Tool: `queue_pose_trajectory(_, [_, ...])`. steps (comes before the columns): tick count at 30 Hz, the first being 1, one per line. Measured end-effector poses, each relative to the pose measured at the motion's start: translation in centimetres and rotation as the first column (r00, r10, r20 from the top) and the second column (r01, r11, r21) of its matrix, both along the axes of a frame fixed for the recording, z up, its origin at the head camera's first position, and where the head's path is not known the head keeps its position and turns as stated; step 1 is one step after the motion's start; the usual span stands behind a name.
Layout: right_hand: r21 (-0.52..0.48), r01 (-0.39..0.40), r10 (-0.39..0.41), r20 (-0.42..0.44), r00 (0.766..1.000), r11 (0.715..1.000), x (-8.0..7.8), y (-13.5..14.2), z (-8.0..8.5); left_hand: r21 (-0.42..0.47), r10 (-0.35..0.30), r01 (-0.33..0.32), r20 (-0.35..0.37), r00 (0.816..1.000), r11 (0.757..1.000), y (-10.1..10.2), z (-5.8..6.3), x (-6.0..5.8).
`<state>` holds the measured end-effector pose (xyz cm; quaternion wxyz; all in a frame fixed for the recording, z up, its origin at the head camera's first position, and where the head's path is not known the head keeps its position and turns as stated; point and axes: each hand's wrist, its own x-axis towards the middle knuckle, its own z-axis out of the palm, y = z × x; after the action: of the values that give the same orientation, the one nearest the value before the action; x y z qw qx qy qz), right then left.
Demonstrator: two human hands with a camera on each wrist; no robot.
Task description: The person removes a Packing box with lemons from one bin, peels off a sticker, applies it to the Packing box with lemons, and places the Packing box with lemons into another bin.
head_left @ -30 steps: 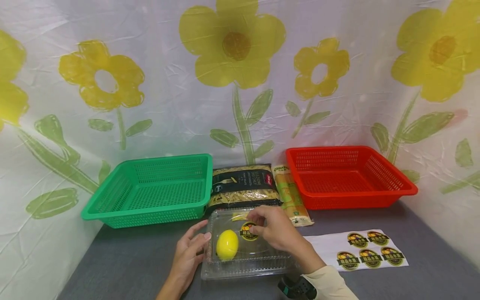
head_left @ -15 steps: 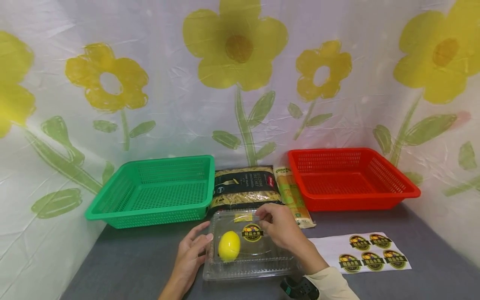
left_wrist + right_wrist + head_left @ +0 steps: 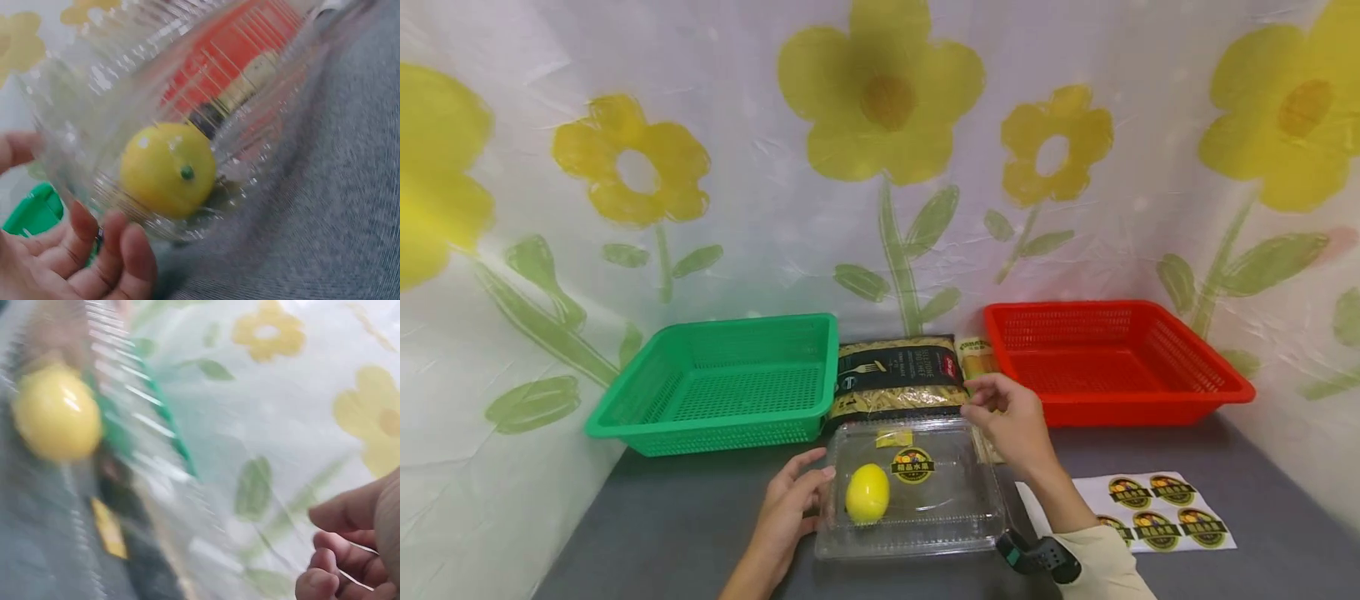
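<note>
A clear plastic clamshell box (image 3: 955, 483) stands closed on the dark table, a lemon (image 3: 867, 494) showing through at its left. On the lid is a round black-and-gold fruit sticker (image 3: 913, 466); a small yellow piece (image 3: 894, 437) shows near the back edge. My left hand (image 3: 787, 508) rests against the box's left side with relaxed fingers, thumb right at the lid edge. In the left wrist view, its fingertips (image 3: 139, 250) are by the box corner near the lemon (image 3: 167, 170). My right hand (image 3: 1011, 417) hovers over the box's back right corner, fingers loosely bent, holding nothing.
A white sticker sheet (image 3: 1213, 543) lies at right, partly under the right forearm. A green basket (image 3: 715, 429) stands back left, a red basket (image 3: 1150, 408) back right. Between them are a pasta bag (image 3: 898, 367) and a long noodle pack (image 3: 976, 354). A flowered curtain (image 3: 760, 167) hangs behind.
My right hand has let go of the sticker on the lid and moved right and back, past the lid's right part. My left hand stays at the box's left side.
</note>
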<state>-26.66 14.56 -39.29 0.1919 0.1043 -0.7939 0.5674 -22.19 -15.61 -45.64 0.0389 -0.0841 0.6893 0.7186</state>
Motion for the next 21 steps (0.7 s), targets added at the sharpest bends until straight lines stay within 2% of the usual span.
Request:
queue_pose_trajectory(2, [-0.085,0.07,-0.07,-0.007,0.997,0.994,-0.2,1.7,0.4,-0.032,-0.005,0.006,0.023,1.0,0.999,0.1,0.2,0.2])
queue_pose_trajectory(4, [-0.176,0.154,-0.155,0.009,0.988,0.972,-0.4,3.5,0.8,-0.056,-0.006,0.008,0.035,0.999,0.998,0.2,0.5,0.5])
queue_pose_trajectory(6, [-0.271,0.253,-0.249,0.05,0.967,0.929,-0.4,5.3,1.1,-0.081,-0.004,0.008,0.046,0.999,0.997,0.2,0.7,0.7])
queue_pose_trajectory(7, [-0.324,0.299,-0.291,0.074,0.954,0.898,-0.5,6.3,1.2,-0.094,-0.007,0.012,0.052,0.999,0.996,0.3,0.9,0.9])
queue_pose_trajectory(9, [-0.442,0.376,-0.358,0.127,0.925,0.815,-0.5,8.1,1.2,-0.117,-0.012,0.019,0.068,0.998,0.993,0.5,1.1,1.1])
queue_pose_trajectory(12, [-0.577,0.477,-0.46,0.187,0.868,0.664,-0.8,10.4,0.6,-0.13,-0.03,0.041,0.088,0.996,0.991,0.7,1.4,1.4])
queue_pose_trajectory(14, [-0.632,0.536,-0.516,0.24,0.822,0.56,-0.9,11.6,0.0,-0.128,-0.043,0.055,0.093,0.995,0.99,0.8,1.6,1.5])
queue_pose_trajectory(16, [-0.663,0.58,-0.55,0.293,0.782,0.473,-1.1,12.5,-0.6,-0.113,-0.063,0.074,0.097,0.993,0.991,0.8,1.7,1.7])
queue_pose_trajectory(18, [-0.692,0.604,-0.552,0.346,0.758,0.396,-1.2,13.1,-1.2,-0.098,-0.088,0.097,0.098,0.991,0.99,0.8,1.8,2.0])
queue_pose_trajectory(21, [-0.731,0.609,-0.528,0.401,0.748,0.308,-1.3,13.6,-1.9,-0.065,-0.131,0.138,0.1,0.986,0.988,0.8,2.0,2.2])
